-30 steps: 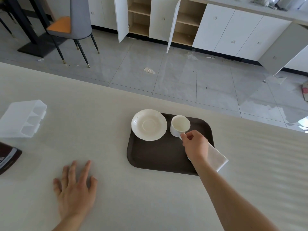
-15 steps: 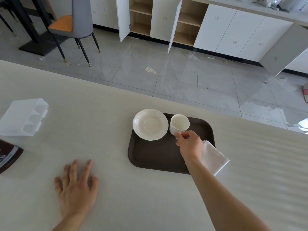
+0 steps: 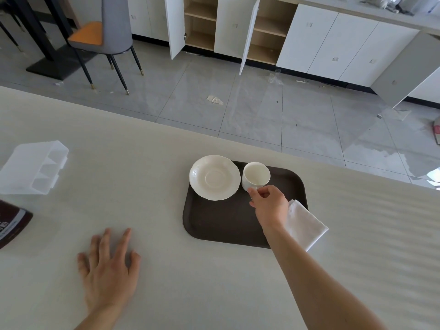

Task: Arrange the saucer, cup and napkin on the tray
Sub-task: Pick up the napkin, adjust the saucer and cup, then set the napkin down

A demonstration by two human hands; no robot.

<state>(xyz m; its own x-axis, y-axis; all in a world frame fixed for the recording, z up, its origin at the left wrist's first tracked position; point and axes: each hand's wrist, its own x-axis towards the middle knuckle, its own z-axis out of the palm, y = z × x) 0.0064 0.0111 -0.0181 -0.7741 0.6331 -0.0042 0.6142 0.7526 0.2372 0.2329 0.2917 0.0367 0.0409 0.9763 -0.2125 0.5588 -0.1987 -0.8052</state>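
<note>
Cup [image 3: 256, 175] on tray [image 3: 214, 225], nudged toward saucer [image 3: 214, 177] at 9 o'clock; right hand [image 3: 269, 206] pinches its handle. Left hand [image 3: 109, 270] flat, empty. Napkin [image 3: 306, 225] overhangs tray's 4 o'clock corner. Cup-onto-saucer likely next.

Legible text: none | only lettering: white characters on dark brown packet [image 3: 12, 222], cut off by frame edge, left of tray [image 3: 214, 225] | too blurred to read
</note>
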